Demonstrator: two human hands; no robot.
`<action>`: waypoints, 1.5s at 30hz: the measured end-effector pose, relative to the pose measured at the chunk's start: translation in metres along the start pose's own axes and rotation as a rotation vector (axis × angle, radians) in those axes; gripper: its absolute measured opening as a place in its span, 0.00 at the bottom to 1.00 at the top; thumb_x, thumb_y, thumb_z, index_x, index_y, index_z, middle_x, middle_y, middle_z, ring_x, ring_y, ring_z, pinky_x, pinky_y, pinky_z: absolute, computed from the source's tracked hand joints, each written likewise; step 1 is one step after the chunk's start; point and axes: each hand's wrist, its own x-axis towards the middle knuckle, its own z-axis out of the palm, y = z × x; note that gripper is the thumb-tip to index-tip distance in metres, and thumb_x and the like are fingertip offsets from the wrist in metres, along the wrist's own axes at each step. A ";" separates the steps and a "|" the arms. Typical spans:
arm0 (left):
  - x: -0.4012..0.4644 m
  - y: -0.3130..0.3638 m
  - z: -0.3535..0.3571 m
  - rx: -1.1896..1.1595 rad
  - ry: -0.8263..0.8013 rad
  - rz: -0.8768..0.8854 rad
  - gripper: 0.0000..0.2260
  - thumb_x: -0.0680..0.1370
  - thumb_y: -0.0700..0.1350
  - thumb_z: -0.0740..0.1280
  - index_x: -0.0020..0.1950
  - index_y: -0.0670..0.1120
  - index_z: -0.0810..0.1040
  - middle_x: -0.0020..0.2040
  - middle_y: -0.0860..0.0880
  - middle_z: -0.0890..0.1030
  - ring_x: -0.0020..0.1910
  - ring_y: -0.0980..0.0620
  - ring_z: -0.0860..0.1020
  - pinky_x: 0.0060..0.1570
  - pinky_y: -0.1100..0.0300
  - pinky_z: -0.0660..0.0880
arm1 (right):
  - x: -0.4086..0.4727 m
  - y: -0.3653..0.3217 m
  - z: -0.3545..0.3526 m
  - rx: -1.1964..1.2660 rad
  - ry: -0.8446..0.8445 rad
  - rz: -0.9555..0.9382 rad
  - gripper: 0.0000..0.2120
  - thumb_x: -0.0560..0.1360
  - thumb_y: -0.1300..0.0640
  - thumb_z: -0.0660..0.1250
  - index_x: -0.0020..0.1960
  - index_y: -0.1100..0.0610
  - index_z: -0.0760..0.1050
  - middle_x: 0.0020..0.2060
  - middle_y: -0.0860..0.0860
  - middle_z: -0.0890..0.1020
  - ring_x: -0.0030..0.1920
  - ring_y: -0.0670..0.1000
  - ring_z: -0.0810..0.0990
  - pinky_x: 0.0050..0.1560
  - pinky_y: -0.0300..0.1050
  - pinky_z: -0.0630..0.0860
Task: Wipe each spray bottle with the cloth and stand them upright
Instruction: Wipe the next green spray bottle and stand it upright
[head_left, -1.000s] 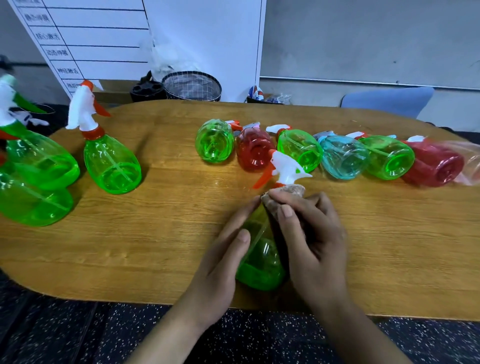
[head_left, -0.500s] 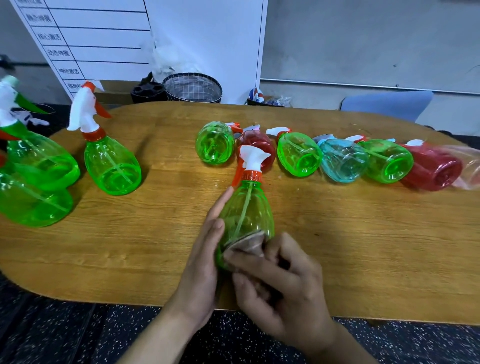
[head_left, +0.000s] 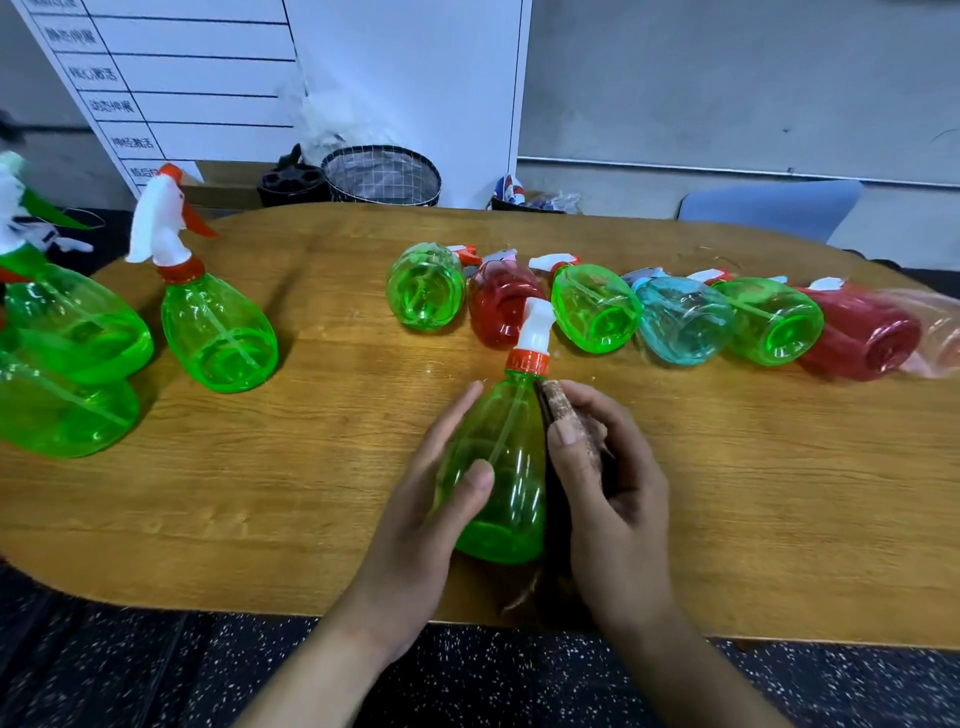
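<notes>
Mid-wipe: left hand (head_left: 431, 499) grips the green bottle (head_left: 501, 467) while right hand (head_left: 605, 478) pinches the cloth (head_left: 558, 402) against its 3 o'clock side. Next it probably joins the upright bottles (head_left: 218, 322) at 9 o'clock.

Even, soft indoor light; faint shadows under the hands at lower centre; wide-angle bending at the frame's edges, slight blur at far left and right

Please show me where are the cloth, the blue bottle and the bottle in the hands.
cloth (head_left: 557, 402), head view, its top edge.
blue bottle (head_left: 683, 325), head view, its body.
held green bottle (head_left: 506, 457), head view, its body.
</notes>
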 end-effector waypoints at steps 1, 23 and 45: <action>0.000 -0.002 -0.001 -0.011 -0.002 -0.002 0.32 0.75 0.70 0.71 0.79 0.70 0.68 0.82 0.57 0.70 0.81 0.49 0.68 0.77 0.32 0.66 | 0.000 -0.001 0.000 -0.033 -0.002 -0.035 0.15 0.81 0.51 0.69 0.66 0.54 0.81 0.60 0.53 0.84 0.62 0.55 0.82 0.63 0.53 0.78; -0.003 0.010 0.002 -0.150 0.077 -0.004 0.19 0.85 0.55 0.61 0.75 0.67 0.75 0.73 0.49 0.81 0.71 0.44 0.81 0.68 0.49 0.79 | -0.031 -0.003 -0.002 -0.570 -0.400 -0.646 0.12 0.81 0.52 0.70 0.61 0.52 0.87 0.41 0.51 0.71 0.41 0.42 0.69 0.38 0.37 0.73; 0.001 0.004 0.003 -0.202 0.084 -0.007 0.21 0.82 0.53 0.58 0.75 0.63 0.76 0.72 0.47 0.81 0.71 0.43 0.80 0.69 0.46 0.75 | -0.021 -0.008 -0.003 -0.599 -0.380 -0.720 0.12 0.81 0.53 0.70 0.61 0.53 0.87 0.41 0.52 0.72 0.40 0.47 0.74 0.40 0.39 0.75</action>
